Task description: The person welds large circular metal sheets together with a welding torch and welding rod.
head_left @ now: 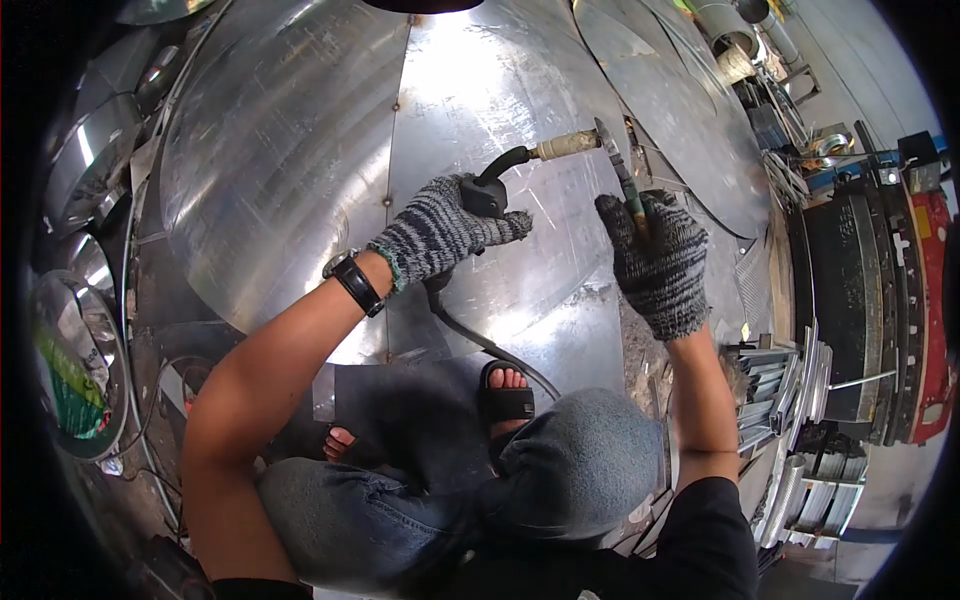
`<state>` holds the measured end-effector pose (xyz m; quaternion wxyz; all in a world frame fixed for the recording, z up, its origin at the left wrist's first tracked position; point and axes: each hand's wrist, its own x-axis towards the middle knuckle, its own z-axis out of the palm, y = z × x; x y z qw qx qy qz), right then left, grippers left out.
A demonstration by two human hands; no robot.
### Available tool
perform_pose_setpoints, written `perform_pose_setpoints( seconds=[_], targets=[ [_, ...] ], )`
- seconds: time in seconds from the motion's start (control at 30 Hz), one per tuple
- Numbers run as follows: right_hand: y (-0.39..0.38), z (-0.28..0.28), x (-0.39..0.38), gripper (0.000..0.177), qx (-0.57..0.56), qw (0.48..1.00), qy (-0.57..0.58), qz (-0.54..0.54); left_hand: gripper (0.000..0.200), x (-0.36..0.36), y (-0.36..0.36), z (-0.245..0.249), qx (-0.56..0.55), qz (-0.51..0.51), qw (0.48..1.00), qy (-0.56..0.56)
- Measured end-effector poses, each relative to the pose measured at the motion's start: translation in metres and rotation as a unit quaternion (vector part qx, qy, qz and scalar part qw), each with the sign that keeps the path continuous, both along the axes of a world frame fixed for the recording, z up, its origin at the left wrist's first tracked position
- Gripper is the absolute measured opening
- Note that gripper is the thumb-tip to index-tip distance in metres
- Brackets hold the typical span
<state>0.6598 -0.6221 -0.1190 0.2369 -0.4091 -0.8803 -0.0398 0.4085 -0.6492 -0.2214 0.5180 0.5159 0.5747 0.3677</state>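
Observation:
My left hand [430, 232], in a striped knit glove, is closed around the black handle of a welding gun [484, 196], one finger stretched out to the right. The gun's curved neck ends in a pale, worn nozzle [568, 145] pointing right. From under my wrist its black cable [465, 328] runs down past my foot. My right hand [660, 262], gloved alike, grips a slim metal tool [620, 170] with a greenish handle; its narrow tip is right by the nozzle's end. Beneath both hands lies a large round metal sheet [290, 170] with a straight seam.
Another curved metal sheet [680, 110] lies at upper right. Stacked metal profiles [785, 375] stand right of my arm, near a dark panel [845, 300]. At left are shiny metal bowls [85, 150] and a green bag [70, 385]. My sandalled foot [508, 395] is at the sheet's near edge.

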Motion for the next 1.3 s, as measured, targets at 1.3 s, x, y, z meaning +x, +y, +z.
perform_pose_setpoints(
  seconds=[1.3],
  targets=[
    [-0.019, -0.157, 0.081, 0.053, -0.196, 0.893, 0.349, -0.204, 0.077, 0.043, 0.023, -0.035, 0.03, -0.095, 0.973, 0.206]
  ],
)
